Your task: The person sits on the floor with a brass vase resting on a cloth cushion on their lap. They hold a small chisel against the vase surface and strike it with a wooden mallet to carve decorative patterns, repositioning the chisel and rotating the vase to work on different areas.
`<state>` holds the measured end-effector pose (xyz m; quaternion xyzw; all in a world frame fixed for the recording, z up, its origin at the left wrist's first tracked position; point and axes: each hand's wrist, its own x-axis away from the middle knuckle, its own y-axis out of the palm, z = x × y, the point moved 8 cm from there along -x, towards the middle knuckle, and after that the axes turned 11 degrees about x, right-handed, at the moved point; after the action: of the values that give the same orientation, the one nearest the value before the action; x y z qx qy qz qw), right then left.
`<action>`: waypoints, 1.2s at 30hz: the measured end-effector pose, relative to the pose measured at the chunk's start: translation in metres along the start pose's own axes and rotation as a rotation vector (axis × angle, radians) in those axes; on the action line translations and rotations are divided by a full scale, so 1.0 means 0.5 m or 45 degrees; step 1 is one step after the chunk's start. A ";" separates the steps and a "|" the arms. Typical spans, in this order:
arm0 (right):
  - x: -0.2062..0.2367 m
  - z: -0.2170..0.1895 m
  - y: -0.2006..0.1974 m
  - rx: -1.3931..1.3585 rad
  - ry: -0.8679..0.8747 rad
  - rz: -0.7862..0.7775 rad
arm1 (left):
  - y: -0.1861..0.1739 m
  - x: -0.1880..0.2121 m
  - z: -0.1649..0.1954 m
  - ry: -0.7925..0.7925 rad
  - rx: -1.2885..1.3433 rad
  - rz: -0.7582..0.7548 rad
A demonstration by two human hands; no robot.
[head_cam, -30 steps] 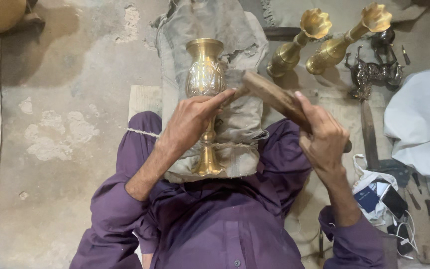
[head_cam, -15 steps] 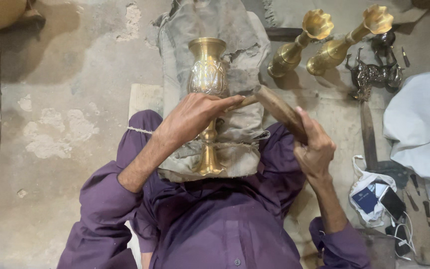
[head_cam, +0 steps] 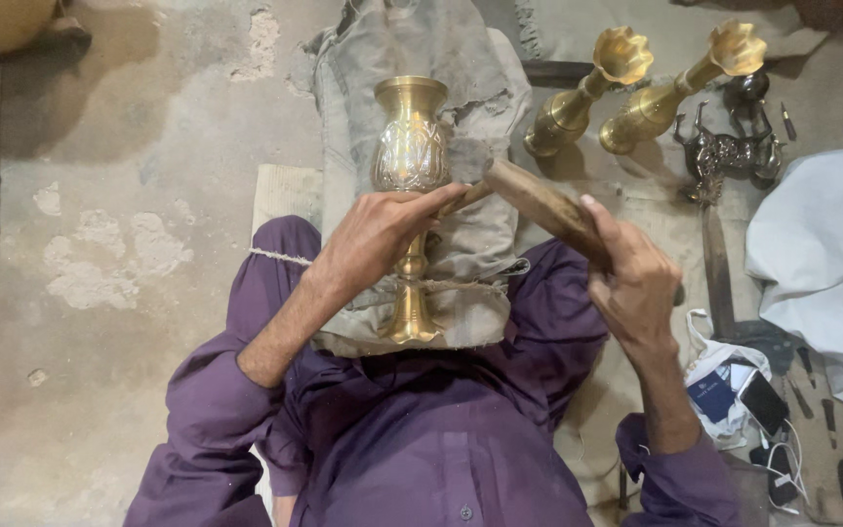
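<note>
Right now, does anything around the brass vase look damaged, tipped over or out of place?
Two brass goblets lie tipped on their sides beyond the right hand, instead of standing. The concrete floor is patchy and chipped. The brass vase under the left hand looks sound.

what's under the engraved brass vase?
The engraved brass vase lies on a grey cloth pad across the person's lap. The left hand covers its stem; whatever is beneath the pad is hidden.

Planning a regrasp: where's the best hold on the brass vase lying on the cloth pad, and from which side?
Take the vase at its narrow stem just above the flared foot. It lies along the cloth pad with the mouth pointing away, so come from above, from the person's left. The left hand already covers the stem; the right hand holds a wooden mallet on the right.
</note>
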<state>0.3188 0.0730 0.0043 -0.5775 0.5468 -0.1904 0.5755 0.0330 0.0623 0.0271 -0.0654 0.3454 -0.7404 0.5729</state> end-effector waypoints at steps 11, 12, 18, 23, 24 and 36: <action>-0.023 -0.056 -0.061 -0.142 -0.132 0.218 | -0.017 0.021 -0.001 -0.001 0.093 0.179; -0.029 -0.052 -0.046 0.000 -0.058 0.048 | -0.016 0.021 -0.002 0.001 0.092 0.178; -0.028 -0.052 -0.048 -0.080 -0.029 0.068 | 0.002 0.014 -0.014 -0.056 0.041 0.061; -0.005 -0.024 -0.026 0.168 0.035 -0.024 | 0.009 0.013 -0.016 -0.042 -0.012 0.026; -0.001 -0.015 -0.024 -0.112 0.097 0.002 | 0.009 0.013 -0.019 -0.051 0.008 0.034; 0.002 -0.055 -0.023 0.259 0.096 -0.225 | -0.010 0.035 -0.015 0.106 0.044 0.273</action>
<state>0.3007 0.0566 0.0212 -0.5545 0.4928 -0.3164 0.5912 0.0194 0.0507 0.0190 0.0127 0.3611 -0.6829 0.6349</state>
